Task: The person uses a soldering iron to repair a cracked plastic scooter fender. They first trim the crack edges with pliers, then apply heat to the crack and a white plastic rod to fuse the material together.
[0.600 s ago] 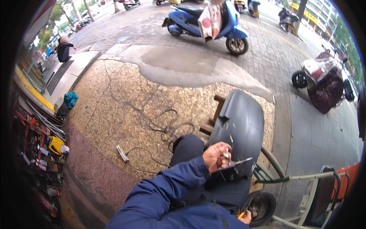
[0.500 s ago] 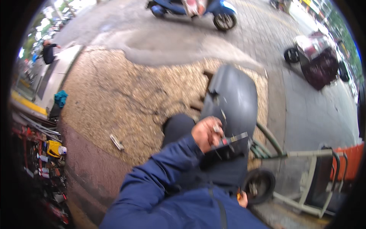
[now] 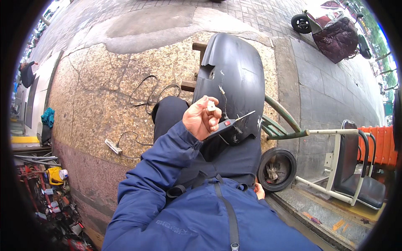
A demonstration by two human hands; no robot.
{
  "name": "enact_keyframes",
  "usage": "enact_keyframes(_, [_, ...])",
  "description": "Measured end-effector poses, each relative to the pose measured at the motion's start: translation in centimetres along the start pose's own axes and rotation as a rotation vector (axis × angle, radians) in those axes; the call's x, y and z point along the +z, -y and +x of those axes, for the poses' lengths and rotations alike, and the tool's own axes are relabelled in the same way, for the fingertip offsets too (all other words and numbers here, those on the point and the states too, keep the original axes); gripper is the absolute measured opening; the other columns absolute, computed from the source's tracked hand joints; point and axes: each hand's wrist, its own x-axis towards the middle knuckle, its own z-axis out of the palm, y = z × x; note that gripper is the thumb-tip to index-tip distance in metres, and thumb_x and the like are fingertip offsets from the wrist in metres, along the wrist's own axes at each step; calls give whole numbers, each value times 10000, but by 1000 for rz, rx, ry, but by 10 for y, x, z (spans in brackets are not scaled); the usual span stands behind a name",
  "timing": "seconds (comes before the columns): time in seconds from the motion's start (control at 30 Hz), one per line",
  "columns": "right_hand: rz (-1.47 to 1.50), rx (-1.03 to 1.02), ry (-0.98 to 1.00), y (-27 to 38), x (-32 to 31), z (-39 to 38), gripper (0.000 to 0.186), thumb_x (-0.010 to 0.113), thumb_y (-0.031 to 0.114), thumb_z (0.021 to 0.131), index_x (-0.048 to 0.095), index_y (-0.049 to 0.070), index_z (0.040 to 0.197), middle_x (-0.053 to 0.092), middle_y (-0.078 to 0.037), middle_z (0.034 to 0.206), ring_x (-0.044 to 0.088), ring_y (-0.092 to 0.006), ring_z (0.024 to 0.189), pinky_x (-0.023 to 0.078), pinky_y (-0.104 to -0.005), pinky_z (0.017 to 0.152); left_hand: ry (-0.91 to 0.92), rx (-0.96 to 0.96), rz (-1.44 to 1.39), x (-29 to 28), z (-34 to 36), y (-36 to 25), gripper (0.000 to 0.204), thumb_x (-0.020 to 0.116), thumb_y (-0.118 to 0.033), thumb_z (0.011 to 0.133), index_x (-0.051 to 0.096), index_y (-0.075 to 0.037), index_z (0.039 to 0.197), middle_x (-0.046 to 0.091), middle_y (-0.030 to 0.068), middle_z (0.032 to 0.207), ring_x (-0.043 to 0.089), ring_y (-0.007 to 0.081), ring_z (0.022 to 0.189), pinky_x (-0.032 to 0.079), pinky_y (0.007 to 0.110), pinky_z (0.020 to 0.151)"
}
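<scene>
My left hand [image 3: 201, 118] pinches a small white flat piece [image 3: 211, 106] above a dark plastic panel [image 3: 232, 62] resting against my legs. The panel has a crack patched with pale material and a notch in its upper left edge. A dark hand tool [image 3: 226, 124] with a red switch and a thin metal tip lies at the crack, just beside my left hand. My right hand [image 3: 258, 192] is low at my right side beside a loose wheel [image 3: 276, 169], mostly hidden by my body, fingers curled; what it holds is hidden.
A wooden support [image 3: 188, 85], cables, a power strip [image 3: 112, 145], tools [image 3: 50, 196] at left, metal-framed chair [image 3: 362, 188], orange barrier [image 3: 381, 146] and covered scooter [image 3: 335, 37] at right. A person [image 3: 27, 75] squats on the step at upper left.
The view has tilted down, so the blue scooter has mostly left the top. The yellow item in my right hand no longer shows. My left hand still holds the white piece.
</scene>
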Motion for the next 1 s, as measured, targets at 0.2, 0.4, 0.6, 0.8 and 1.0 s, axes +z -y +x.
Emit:
enact_keyframes(0.2, [-113,-70,-74,26,-6,-4,557,843,142,759,631,-29,1245,747,-122,1003,711,-179,943,556,-316,845,17,44,-9,0,0,3,270,596,-349,1042,615,-111,1169,663,94,935,607,174,696,523,349,631])
enact_keyframes(0.4, [285,-345,-50,162,-33,10,552,726,-52,836,515,-50,1346,673,-135,1155,651,-205,1050,520,-330,917,59,143,117,0,2,6,229,699,-147,978,620,-95,1187,686,156,1065,692,184,809,596,345,719])
enact_keyframes(0.6, [252,-532,252,344,-22,-20,637,803,135,867,482,-38,1389,589,-31,929,543,-92,804,478,-241,735,-5,174,199,3,2,7,354,761,-31,903,607,-42,1221,687,204,1168,725,210,897,641,359,809])
enact_keyframes(0.8, [-90,-801,276,422,16,-33,625,858,172,769,562,14,1296,581,-59,709,577,-178,598,488,-330,579,6,146,218,3,0,8,344,762,-27,899,637,-33,1220,715,152,1092,727,201,905,645,345,799])
enact_keyframes(1.0, [-188,-849,257,430,29,-36,635,852,154,780,543,14,1317,602,-62,812,577,-149,684,505,-301,650,-2,167,205,4,2,11,306,762,-28,901,629,-27,1177,716,142,1048,726,224,915,639,369,809])
